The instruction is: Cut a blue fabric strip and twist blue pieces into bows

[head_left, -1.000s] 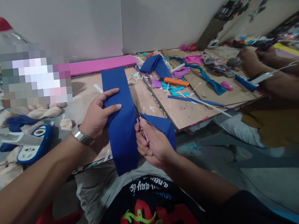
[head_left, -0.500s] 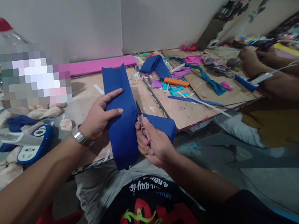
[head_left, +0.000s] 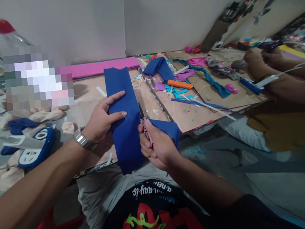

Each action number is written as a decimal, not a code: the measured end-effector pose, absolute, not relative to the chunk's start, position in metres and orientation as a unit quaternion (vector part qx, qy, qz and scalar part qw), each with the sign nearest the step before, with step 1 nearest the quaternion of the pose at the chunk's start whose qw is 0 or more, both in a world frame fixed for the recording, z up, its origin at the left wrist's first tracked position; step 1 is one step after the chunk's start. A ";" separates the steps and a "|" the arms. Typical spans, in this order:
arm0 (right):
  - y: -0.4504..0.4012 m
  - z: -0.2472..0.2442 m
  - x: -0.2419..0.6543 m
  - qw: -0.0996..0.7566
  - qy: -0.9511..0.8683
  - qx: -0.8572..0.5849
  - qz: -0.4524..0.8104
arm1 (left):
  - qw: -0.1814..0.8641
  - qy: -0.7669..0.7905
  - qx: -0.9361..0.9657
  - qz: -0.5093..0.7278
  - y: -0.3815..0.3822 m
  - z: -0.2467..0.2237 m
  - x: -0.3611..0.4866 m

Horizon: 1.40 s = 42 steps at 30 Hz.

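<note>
Deep-blue, long flat sheet (head_left: 125, 137), cloth or paper, I cannot tell which, lies lengthwise on a pale tan board (head_left: 87, 87), its six o'clock end reaching past the near edge. The left hand (head_left: 100, 117), with a silver metal watch (head_left: 83, 140) at its wrist, comes in from nine o'clock; thumb and index finger are spread on the sheet. The other fingers are hidden, so I cannot tell whether it pinches.

The right hand (head_left: 157, 142) is closed around pink-handled scissors (head_left: 148, 131), their dark blade against the sheet's three o'clock edge.

Seen from the sheet, a bright-pink flat strip (head_left: 96, 68) lies at twelve, an orange plastic cutter (head_left: 179, 84) at two, and a glossy blue-and-white plastic device (head_left: 38, 149) at nine. Another person's forearms (head_left: 275, 72) rest between two and three.
</note>
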State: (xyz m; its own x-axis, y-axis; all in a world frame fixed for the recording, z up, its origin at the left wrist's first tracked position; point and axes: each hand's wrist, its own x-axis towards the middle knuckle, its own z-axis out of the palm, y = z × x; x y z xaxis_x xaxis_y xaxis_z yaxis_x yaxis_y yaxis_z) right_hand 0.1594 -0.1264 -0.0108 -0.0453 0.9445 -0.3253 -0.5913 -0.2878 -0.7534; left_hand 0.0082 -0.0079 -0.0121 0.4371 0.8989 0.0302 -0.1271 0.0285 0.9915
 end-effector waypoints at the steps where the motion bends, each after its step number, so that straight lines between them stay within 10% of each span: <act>1: -0.126 -0.011 0.159 0.557 -0.216 -0.409 0.690 | 0.629 0.340 0.568 0.407 -0.008 -0.012 0.008; 42: -0.131 -0.016 0.158 0.561 -0.204 -0.412 0.688 | 0.625 0.350 0.569 0.405 -0.010 -0.008 0.009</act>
